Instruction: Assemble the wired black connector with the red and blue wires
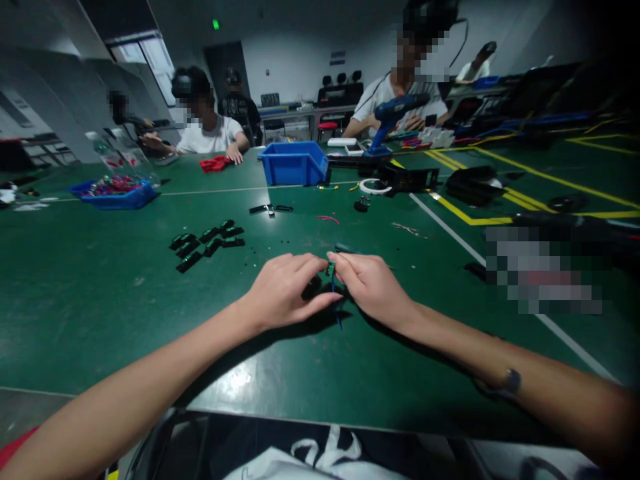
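Note:
Above the near middle of the green table (230, 360), my two hands meet around a small green circuit board (331, 268). A thin blue wire (333, 285) hangs from the board, passing behind my left thumb. My right hand (375, 288) is closed, pinching the board between thumb and forefinger. The fingers of my left hand (285, 290) bend onto the board's left side, while its thumb stretches out below. Something dark shows in the gap beneath my left fingers; I cannot make out what it is. Several black pieces with green boards (207, 243) lie to the left.
Farther back stand a blue bin (293, 165), a blue tray of wires (117, 193) and a blue cordless drill (393, 120). Red wire bits (329, 218), a white coil (375, 187) and black parts (271, 210) lie beyond my hands. Co-workers sit across the table.

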{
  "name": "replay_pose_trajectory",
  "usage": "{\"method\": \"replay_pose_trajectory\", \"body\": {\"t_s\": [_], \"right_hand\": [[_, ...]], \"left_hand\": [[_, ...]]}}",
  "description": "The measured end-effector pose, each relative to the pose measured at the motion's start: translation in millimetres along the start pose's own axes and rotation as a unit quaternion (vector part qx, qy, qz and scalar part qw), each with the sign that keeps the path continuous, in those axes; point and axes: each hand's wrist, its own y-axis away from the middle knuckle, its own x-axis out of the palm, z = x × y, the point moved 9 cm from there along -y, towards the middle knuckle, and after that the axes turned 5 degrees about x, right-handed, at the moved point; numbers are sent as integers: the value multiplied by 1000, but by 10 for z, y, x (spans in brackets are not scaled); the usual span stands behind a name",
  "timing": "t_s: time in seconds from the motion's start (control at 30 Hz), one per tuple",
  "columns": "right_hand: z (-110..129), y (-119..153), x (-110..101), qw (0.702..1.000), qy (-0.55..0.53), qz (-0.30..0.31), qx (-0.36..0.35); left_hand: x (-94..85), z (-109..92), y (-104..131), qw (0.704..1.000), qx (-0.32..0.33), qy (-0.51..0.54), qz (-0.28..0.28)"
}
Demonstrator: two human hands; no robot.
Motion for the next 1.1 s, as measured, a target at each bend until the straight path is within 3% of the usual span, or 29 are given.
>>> {"method": "replay_pose_trajectory", "body": {"t_s": [0.13,0.23,0.3,0.57,0.67,0.77,0.9,0.97,1.0,1.1], "right_hand": [[-25,-1,40,1000,-12,22,17],[-45,12,90,998,-30,43,25],[-67,19,112,997,-43,49,36],[-95,27,158,997,-53,48,43],[-28,38,176,997,-58,48,-5],[-23,34,135,999,-28,2,-20],[-32,-2,150,999,-10,-22,-21],[-18,-20,163,999,-4,-25,-33],[-5,-25,167,999,5,-27,-44],[30,-20,195,994,69,-22,-81]], "left_hand": [[-96,4,-30,996,18,-76,-37],[-52,-78,-46,992,78,-101,-14],[-30,-69,-54,992,78,-102,-4],[92,63,-48,997,-21,-66,43],[162,153,9,995,-92,15,25],[266,245,81,977,-173,124,0],[390,311,130,929,-250,265,-61],[475,354,156,881,-297,356,-94],[537,373,176,845,-327,410,-102],[764,353,254,697,-425,573,-72]]}}
